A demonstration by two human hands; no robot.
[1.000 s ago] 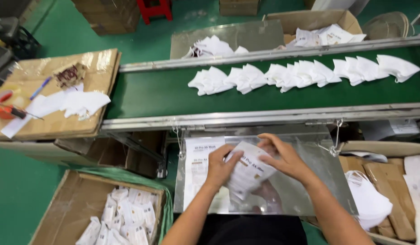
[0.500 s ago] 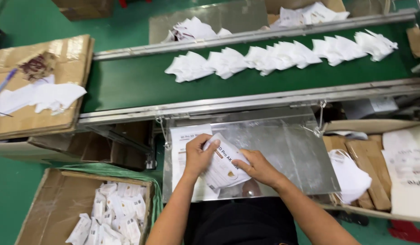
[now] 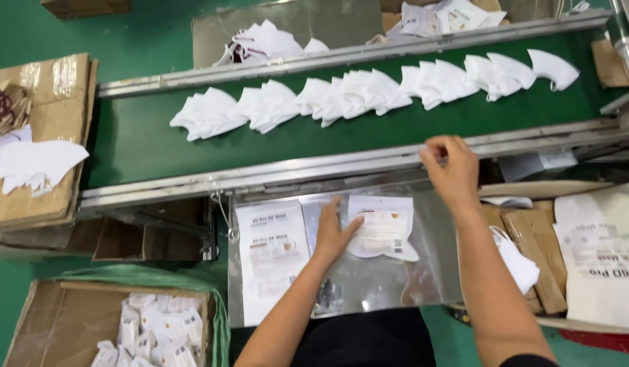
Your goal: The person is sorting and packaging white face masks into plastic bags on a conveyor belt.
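My left hand point(image 3: 333, 233) lies flat with its fingers spread on the metal work tray point(image 3: 369, 292), its fingertips pressing the left edge of a packed mask pouch point(image 3: 382, 228). My right hand point(image 3: 450, 166) is raised at the near rail of the green conveyor belt point(image 3: 144, 143); its fingers are curled and nothing shows in them. A row of white folded masks point(image 3: 369, 92) lies along the belt beyond it. A stack of empty printed pouches point(image 3: 272, 251) sits on the tray to the left of my left hand.
A cardboard box of packed pouches point(image 3: 148, 333) stands at lower left. Folded cardboard with white masks point(image 3: 36, 163) lies at left. At right are more printed pouches point(image 3: 600, 251), cardboard pieces and a loose white mask point(image 3: 518, 261). More masks sit in a box point(image 3: 273, 41) behind the belt.
Both hands held the pouch over the tray earlier. The pouch now lies on the tray under my left fingertips, and my right hand has let go and moved up to the belt's rail.
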